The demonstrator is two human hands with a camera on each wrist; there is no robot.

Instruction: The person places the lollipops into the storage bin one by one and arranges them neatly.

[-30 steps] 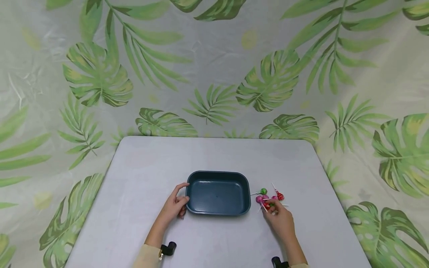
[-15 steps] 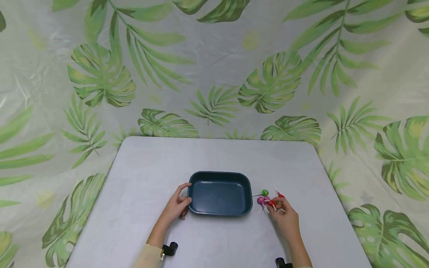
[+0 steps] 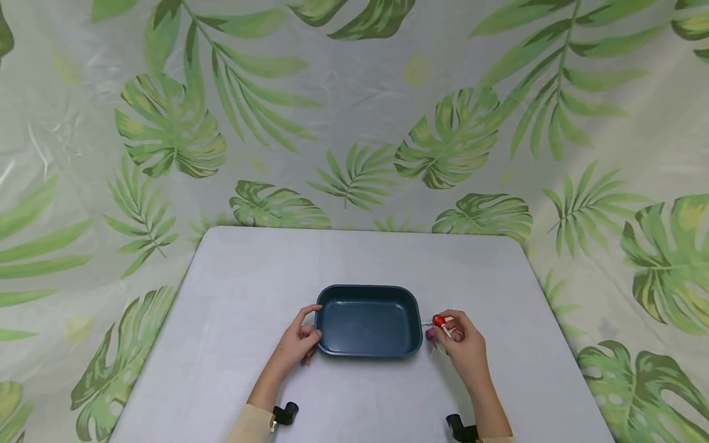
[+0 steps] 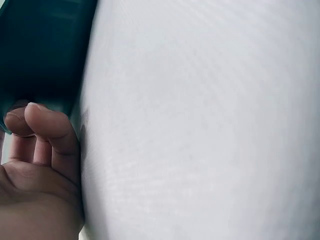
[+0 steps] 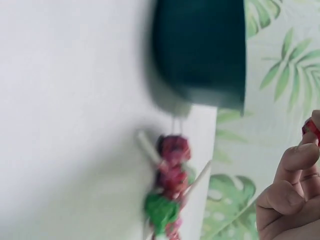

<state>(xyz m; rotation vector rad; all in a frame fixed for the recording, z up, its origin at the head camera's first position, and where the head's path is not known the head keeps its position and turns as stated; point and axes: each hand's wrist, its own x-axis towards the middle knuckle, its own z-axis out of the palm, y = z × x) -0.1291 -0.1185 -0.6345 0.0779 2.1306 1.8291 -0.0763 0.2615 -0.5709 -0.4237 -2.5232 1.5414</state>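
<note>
A dark blue-green tray [image 3: 368, 355] lies on the table. My left hand [image 3: 293, 344] grips its left edge, the thumb and index finger at the rim; in the left wrist view the hand [image 4: 45, 165] is at the tray wall [image 4: 45, 50]. My right hand [image 3: 467, 347] pinches a red lollipop [image 3: 439, 320] just right of the tray, above the pile. A pink lollipop [image 3: 430, 334] shows beside the fingers. In the right wrist view the hand [image 5: 295, 185] is raised at the right, with pink lollipops [image 5: 174, 150] and a green one [image 5: 162, 212] on the table.
The white table [image 3: 266, 258] extends around the tray. Behind it hangs a leaf-patterned sheet [image 3: 354, 111]. A black wrist camera [image 3: 285, 413] is on the left wrist and another [image 3: 461, 429] on the right.
My right hand has taken hold of the red lollipop, lifting it up and left toward the tray's right side. The left hand keeps its hold on the tray, which sits slightly further right in view.
</note>
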